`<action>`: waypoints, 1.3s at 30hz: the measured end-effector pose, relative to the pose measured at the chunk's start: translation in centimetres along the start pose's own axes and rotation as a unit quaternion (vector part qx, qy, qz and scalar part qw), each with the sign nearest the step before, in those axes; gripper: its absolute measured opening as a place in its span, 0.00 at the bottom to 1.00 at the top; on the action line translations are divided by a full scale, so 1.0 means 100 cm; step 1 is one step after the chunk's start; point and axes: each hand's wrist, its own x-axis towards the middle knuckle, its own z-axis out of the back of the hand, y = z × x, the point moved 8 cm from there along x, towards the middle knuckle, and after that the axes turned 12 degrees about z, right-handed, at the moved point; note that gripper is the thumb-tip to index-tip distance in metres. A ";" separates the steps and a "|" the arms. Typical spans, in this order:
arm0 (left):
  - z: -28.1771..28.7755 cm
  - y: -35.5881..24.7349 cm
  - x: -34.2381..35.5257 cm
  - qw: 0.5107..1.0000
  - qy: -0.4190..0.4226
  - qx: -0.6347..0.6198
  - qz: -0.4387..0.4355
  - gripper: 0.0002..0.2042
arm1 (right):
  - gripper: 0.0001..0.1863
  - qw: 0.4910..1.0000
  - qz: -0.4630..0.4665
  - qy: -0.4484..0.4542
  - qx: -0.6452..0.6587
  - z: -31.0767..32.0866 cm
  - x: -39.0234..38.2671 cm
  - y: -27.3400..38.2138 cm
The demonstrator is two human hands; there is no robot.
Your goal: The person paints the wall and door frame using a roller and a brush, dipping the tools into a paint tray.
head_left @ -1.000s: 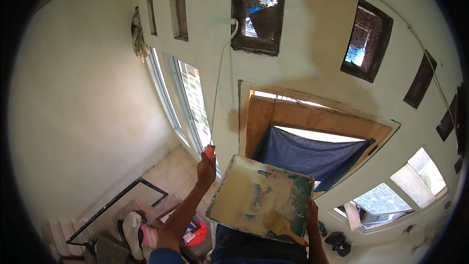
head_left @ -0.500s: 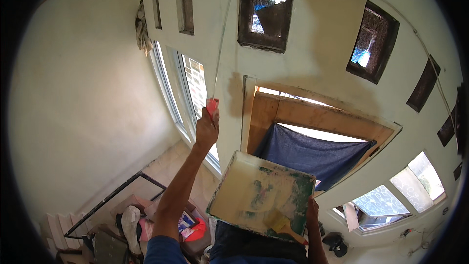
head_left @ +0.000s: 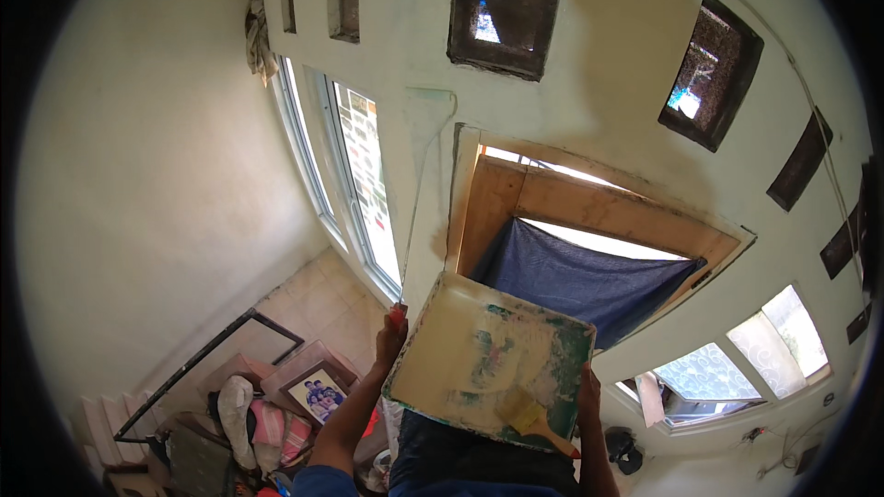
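My left hand (head_left: 391, 340) is closed around the red handle of a paint roller (head_left: 424, 158). Its thin metal rod rises toward the pale wall, where the roller head blends into the wall colour; whether it touches cannot be made out. My right hand (head_left: 589, 398) grips the right side of a paint tray (head_left: 444, 350), held in front of my body. Cream paint coats the tray, with dark green patches showing through. A paintbrush (head_left: 527, 412) lies in the tray's near right corner, its reddish handle end over the rim beside my right hand.
Ahead is a wooden door frame (head_left: 599, 191) hung with dark blue cloth (head_left: 571, 267). Dark vent openings (head_left: 505, 14) sit above it. Windows (head_left: 364, 166) stand on both sides. Below left are a black metal frame (head_left: 189, 371), a framed photo (head_left: 319, 394) and piled cloths (head_left: 276, 433).
My left hand has come down toward the tray's left side, bringing the roller lower on the wall. The tray stays in my right hand, and the view has shifted slightly.
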 end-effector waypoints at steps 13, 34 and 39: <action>0.047 -0.104 0.045 0.992 -0.036 -0.094 -0.081 0.18 | 0.28 1.000 0.017 -0.007 -0.008 0.004 0.004 -0.011; 0.110 -0.064 0.110 0.990 -0.002 -0.100 -0.099 0.17 | 0.29 1.000 0.000 0.001 -0.017 0.007 0.006 -0.020; 0.149 -0.066 0.176 0.991 -0.047 -0.011 -0.126 0.16 | 0.28 0.999 0.019 0.034 0.001 0.000 0.006 -0.014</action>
